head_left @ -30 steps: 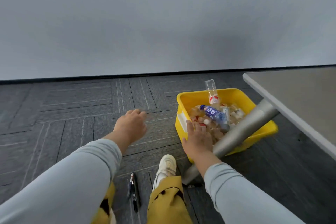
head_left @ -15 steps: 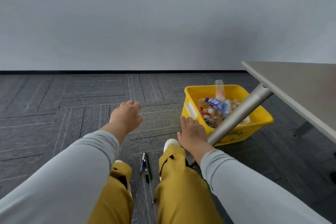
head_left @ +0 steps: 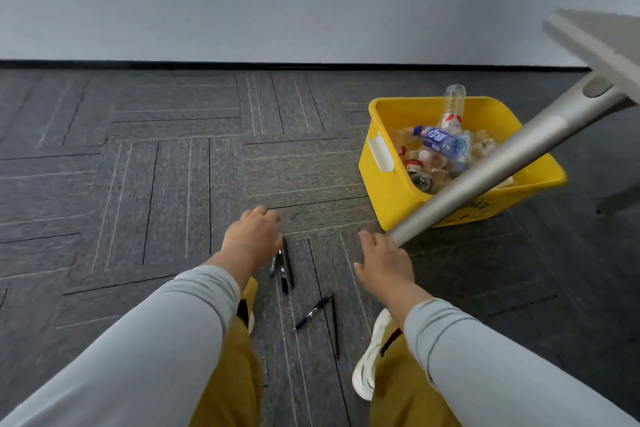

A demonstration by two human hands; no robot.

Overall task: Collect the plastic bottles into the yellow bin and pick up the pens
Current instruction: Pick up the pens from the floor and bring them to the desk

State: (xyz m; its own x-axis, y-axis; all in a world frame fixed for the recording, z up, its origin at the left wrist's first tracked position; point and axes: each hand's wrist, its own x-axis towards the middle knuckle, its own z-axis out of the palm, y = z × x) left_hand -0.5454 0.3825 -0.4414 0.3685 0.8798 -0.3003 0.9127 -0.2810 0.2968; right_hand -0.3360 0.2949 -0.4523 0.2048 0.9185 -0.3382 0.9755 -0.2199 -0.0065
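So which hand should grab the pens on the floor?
Left, probably. The left hand is right beside the nearest pens. The right hand is farther off, by the table leg.

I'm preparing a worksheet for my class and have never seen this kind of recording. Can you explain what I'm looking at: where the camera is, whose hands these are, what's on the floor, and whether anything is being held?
There is no machine here. A person wears a wide-angle camera on the head, so the single picture looks forward and down at their own hands. The left hand hangs loosely curled just above a cluster of pens on the grey carpet; I cannot see it gripping one. More pens lie nearer the person. The right hand is open, fingers spread, beside the foot of a slanted table leg. Behind that leg stands the yellow bin, with plastic bottles inside. Neither hand visibly holds anything.
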